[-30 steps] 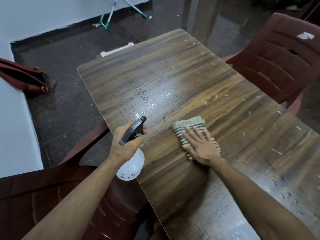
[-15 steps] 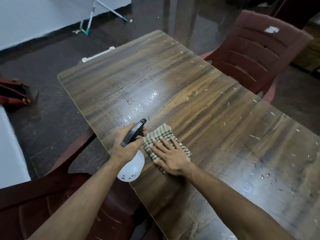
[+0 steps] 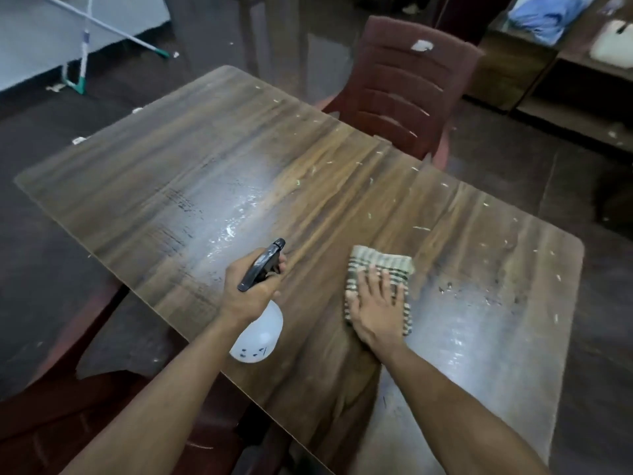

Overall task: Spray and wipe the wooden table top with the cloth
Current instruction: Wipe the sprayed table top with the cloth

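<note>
The wooden table top (image 3: 308, 186) fills the middle of the head view, with a wet shiny patch near its centre and small pale specks scattered across it. My left hand (image 3: 248, 296) grips a white spray bottle (image 3: 258, 337) with a black trigger head, held over the table's near edge. My right hand (image 3: 375, 303) lies flat with fingers spread on a folded green-and-beige striped cloth (image 3: 378, 265), pressing it onto the table to the right of the bottle.
A dark red plastic chair (image 3: 404, 84) stands behind the table's far side. Another red chair (image 3: 51, 423) sits at the near left. A mop (image 3: 82, 46) leans by the far-left wall. Shelves (image 3: 565, 63) with items stand at the far right.
My right hand has slid the cloth to the right, away from the spray bottle. The view has swung right, bringing the table's right end and the shelves into sight. The bottle stays in my left hand.
</note>
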